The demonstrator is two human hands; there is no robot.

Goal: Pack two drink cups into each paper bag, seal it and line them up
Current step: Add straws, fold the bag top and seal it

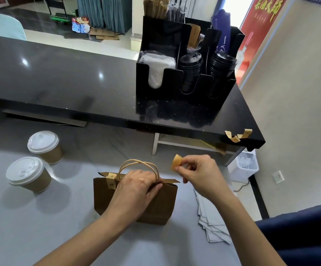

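Sealing step, judged. Left hand (136, 186) pinches the brown paper bag's (155, 204) folded top shut near the worktop's (40, 227) front edge; right hand (198, 169) pinches a tan sticker strip (176, 163). Next: press strip across the fold.

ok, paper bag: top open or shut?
Shut. The left hand grips the paper bag top closed; one sticker is across it. Right hand pinches another sticker.
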